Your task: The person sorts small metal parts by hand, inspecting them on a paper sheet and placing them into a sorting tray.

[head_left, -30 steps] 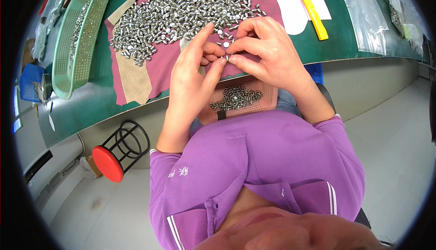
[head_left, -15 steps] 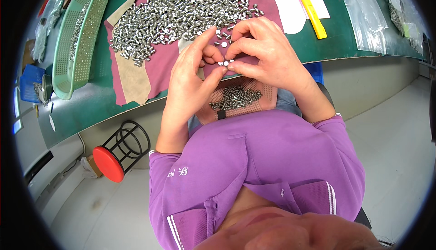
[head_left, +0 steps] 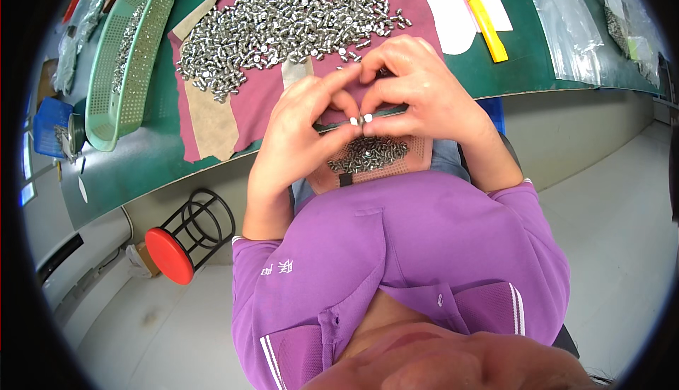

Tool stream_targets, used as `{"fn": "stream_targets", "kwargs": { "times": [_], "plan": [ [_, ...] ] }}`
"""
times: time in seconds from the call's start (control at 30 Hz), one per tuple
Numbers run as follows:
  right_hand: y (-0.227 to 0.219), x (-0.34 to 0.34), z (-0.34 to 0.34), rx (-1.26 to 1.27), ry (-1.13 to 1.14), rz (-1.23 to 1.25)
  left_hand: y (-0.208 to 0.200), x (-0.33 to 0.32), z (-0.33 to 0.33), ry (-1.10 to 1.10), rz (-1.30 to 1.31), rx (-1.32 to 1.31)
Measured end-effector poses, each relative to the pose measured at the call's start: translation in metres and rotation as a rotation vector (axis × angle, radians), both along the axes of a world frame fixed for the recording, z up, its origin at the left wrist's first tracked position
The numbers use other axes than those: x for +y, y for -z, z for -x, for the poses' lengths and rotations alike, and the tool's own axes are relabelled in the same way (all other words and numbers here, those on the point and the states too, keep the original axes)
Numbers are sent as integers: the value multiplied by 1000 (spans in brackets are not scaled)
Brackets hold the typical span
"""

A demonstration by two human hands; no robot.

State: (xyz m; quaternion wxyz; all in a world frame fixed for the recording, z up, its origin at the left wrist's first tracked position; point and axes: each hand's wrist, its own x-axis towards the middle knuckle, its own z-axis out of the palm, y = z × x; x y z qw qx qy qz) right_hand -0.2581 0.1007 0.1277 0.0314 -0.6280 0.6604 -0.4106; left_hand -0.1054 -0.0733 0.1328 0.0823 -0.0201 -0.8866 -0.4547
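My left hand (head_left: 300,124) and my right hand (head_left: 424,89) meet at the fingertips above the table's near edge. Each is closed in a pinch. A small metal piece with a white end (head_left: 353,121) sits in the left fingers, and another white-ended metal piece (head_left: 368,117) in the right fingers; the fingers mostly cover both. Just below them is a pink perforated basket (head_left: 323,178) holding many small metal pieces (head_left: 371,155). Beyond my hands, a large pile of small silver cylindrical pieces (head_left: 283,22) covers a maroon cloth (head_left: 191,121).
A green mesh basket (head_left: 99,124) with metal pieces stands at the left, beside a blue bin (head_left: 49,124). A yellow utility knife (head_left: 488,29) lies on white paper (head_left: 453,25) at the right, near clear plastic bags (head_left: 566,22). A red-topped stool (head_left: 170,255) stands on the floor.
Both hands have moved down toward me, from over the cloth to the table's edge above the pink basket. Two white-ended pieces now show at the fingertips, where several small white ends were together.
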Motion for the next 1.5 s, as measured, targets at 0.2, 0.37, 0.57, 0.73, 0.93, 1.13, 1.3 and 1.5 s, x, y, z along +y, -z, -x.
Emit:
{"fn": "stream_targets", "kwargs": {
  "times": [0.2,0.37,0.57,0.73,0.93,1.13,1.3,1.5],
  "plan": [
    [3,2,-1,-79,252,56,4,5,3,-154,-256,33],
    [5,-1,-6,19,363,27,5,18,23,-306,61,161],
    [4,1,-4,6,300,12,8,17,21,-303,10,131],
    [4,0,-4,11,301,8,6,18,20,-314,-45,142],
    [4,0,-5,16,280,-18,9,18,21,-286,52,160],
    [3,1,-3,1,266,-18,4,16,19,-282,2,121],
    [3,0,-4,15,267,-14,7,14,17,-258,-11,112],
    [2,1,-4,-7,289,0,11,15,20,-332,99,247]
  ]
}}
